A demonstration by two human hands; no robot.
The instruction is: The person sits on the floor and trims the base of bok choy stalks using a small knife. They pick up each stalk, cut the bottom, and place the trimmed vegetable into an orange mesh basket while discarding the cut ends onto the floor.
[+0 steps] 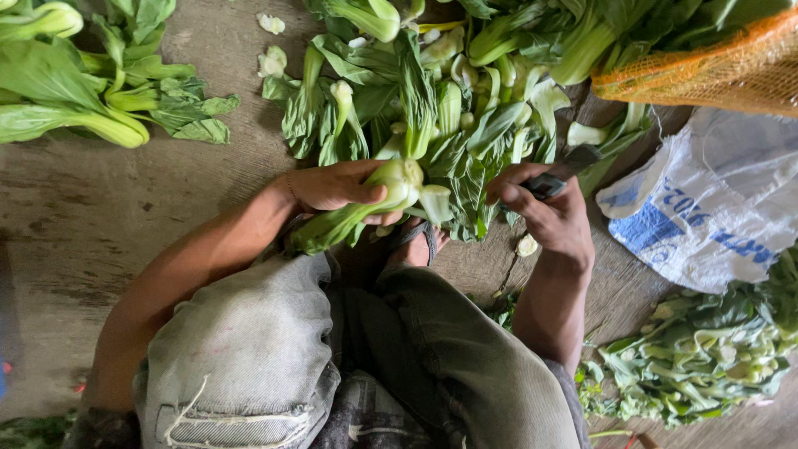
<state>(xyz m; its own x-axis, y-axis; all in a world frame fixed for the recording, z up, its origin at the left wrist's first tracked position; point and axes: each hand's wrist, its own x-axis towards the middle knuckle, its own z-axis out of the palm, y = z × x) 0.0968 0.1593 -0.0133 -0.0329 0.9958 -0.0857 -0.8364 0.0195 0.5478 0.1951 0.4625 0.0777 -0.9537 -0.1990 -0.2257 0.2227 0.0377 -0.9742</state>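
My left hand [337, 186] grips a head of bok choy [366, 208] held level above my knees, its pale cut base toward the right. My right hand [549, 218] is closed on a knife [564, 173] with a dark handle and a grey blade that points up and right, close beside the cut base. A loose pale stalk piece [435, 202] hangs at the base between the two hands. Just beyond both hands lies a heap of bok choy [432, 100] on the ground.
More bok choy [75, 91] lies at the far left. An orange mesh sack [706, 71] of greens sits top right, a white and blue plastic bag [715, 208] beneath it. Trimmed leaves [698, 357] pile at lower right. My sandalled foot [416, 243] rests on the concrete floor [100, 216].
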